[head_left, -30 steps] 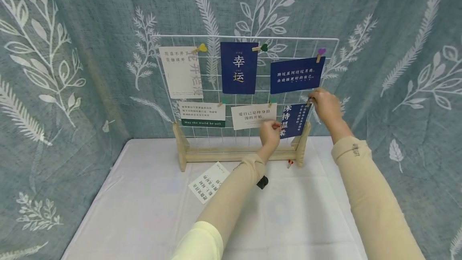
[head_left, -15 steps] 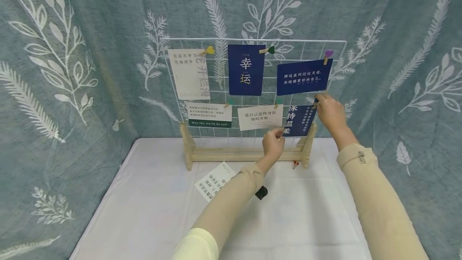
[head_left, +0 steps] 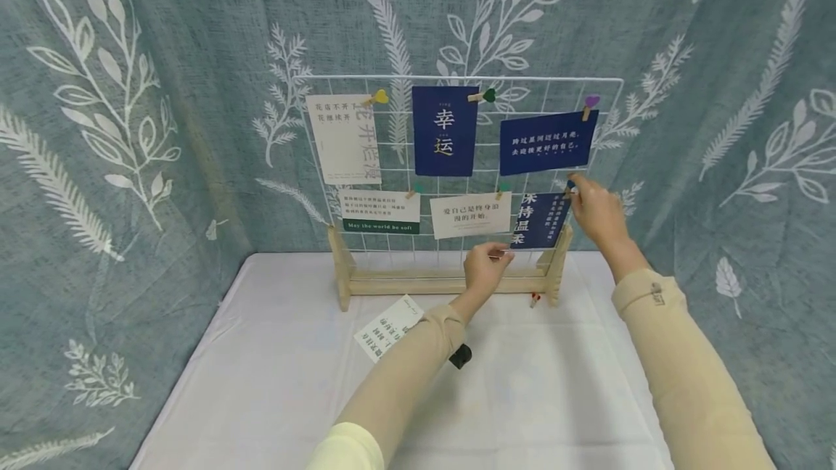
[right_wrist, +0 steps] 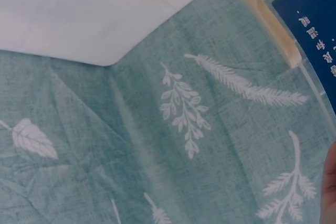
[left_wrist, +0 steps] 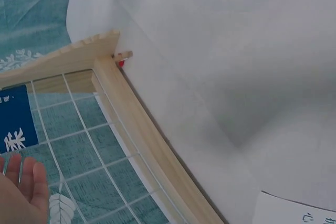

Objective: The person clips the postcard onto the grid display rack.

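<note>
In the head view, a dark blue card with white characters (head_left: 538, 221) hangs at the lower right of a white wire grid (head_left: 451, 251). My right hand (head_left: 597, 212) pinches a small wooden clothespin with a blue top (head_left: 570, 186) at that card's upper right corner. My left hand (head_left: 485, 267) is by the card's lower left corner. In the left wrist view, its fingers (left_wrist: 27, 179) are loosely extended and hold nothing, just off the blue card (left_wrist: 16, 121). Only an edge of my right hand (right_wrist: 329, 187) shows in the right wrist view; the clothespin is out of that view.
Several other cards hang on the grid by heart-topped clothespins, among them a blue one (head_left: 548, 142) directly above. A wooden stand (head_left: 444, 286) supports the grid. On the white table lie a red-topped clothespin (head_left: 535, 299), a loose white card (head_left: 388, 326) and a black object (head_left: 461, 356).
My left hand has let go of the card's lower left corner and drawn slightly down and left. The right hand stays at the clothespin, whose blue top now shows. The head view has shifted a little.
</note>
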The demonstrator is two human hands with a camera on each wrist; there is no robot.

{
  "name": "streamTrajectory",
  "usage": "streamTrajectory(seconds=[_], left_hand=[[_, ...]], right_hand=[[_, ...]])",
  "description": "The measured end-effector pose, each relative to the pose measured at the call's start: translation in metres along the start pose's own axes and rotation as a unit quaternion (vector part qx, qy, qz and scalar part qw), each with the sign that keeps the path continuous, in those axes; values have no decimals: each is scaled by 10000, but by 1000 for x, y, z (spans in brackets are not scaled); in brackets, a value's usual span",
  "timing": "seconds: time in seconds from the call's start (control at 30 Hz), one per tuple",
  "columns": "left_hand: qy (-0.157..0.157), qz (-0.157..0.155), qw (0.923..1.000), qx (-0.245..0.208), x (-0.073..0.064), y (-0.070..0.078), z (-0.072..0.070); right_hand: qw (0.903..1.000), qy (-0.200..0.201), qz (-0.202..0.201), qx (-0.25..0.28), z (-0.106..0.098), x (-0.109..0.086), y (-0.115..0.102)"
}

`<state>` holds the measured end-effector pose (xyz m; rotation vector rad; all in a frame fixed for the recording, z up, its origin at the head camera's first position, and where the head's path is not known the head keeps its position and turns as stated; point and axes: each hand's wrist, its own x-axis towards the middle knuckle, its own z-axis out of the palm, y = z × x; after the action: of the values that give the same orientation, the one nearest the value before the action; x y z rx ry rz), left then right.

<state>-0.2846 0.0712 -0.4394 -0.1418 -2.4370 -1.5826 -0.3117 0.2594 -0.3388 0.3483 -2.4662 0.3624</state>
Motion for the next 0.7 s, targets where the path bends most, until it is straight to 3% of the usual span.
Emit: streamTrajectory(seconds=[0.27,0.53,0.7], left_hand=[[-166,278,9963,801,-5,-8,-21],[-376,346,9922,1141,-7,-13,-45],[-324,448,9899,1306,-4,-17,-67]], right_hand=[[9999,87,-89,-4,0,-6,0],[9985,509,-150,121,2,-12,1],[9985,475,-194,203,3,-17,-2]])
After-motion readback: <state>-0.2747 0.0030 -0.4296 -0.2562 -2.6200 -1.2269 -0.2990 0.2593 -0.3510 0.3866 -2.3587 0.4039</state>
